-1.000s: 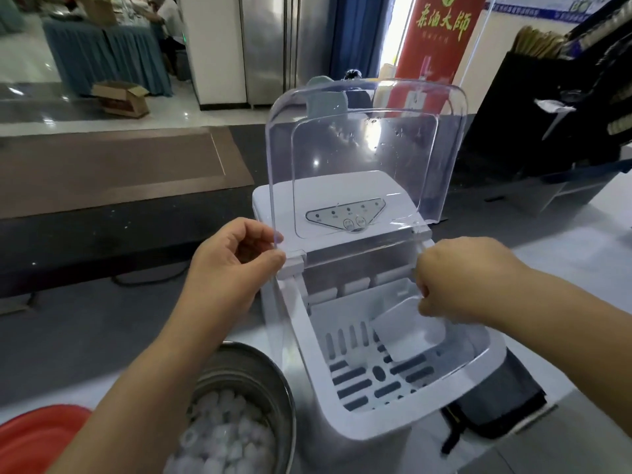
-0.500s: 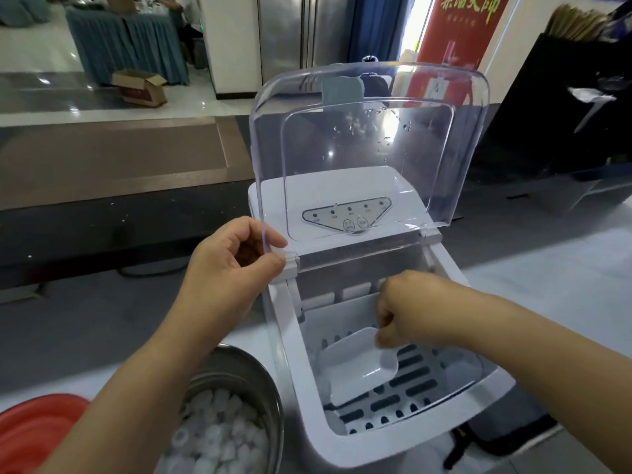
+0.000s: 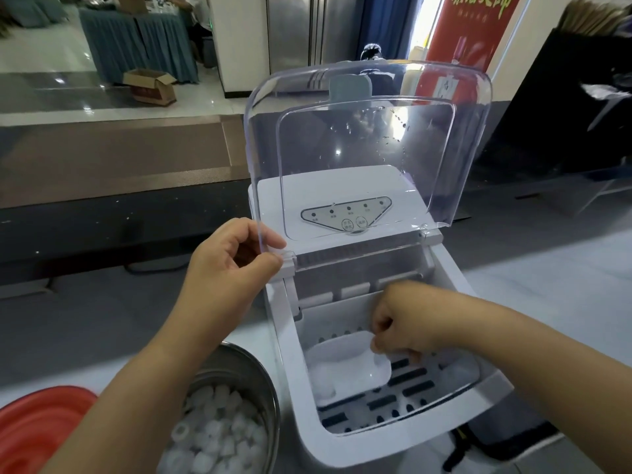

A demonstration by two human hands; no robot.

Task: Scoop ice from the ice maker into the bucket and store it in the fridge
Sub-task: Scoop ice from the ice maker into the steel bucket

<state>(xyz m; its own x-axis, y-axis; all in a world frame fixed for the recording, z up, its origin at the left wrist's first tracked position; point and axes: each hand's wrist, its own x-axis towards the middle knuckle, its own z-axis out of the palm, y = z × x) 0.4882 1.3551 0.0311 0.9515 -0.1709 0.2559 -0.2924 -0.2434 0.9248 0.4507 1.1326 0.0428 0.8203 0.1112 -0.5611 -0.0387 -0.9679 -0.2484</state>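
Since the earlier frames the right hand [image 3: 407, 323] has carried the scoop [image 3: 349, 364] from the right side of the ice maker [image 3: 342, 449] down and across to the left of its slotted basket [image 3: 413, 388]; the left hand [image 3: 232, 265] has not shifted. Head view, the only view: left hand has its fingers curled, thumb and forefinger pinching the near-left corner of the clear lid [image 3: 369, 148], which stands raised over the control panel [image 3: 349, 217]. Right hand is curled tight round the scoop's right end; the handle itself is hidden under the fingers. Scoop lies low on the basket floor, mouth toward the left, with a few pale ice pieces [image 3: 325, 388] at its mouth. Elsewhere the basket shows mostly bare slots; only stray pieces remain. Metal bucket [image 3: 263, 378] stands just left of the ice maker, near edge of the scene, and holds a good heap of ice [image 3: 219, 436]. Red basin [image 3: 37, 422] lies further left. Steel doors [image 3: 294, 29] far behind may be the fridge; cannot confirm. Judgement: scooping is near its end, probably the last load or two. Left to do: lift and tip this load into the bucket, lower the lid, carry the bucket to the fridge.
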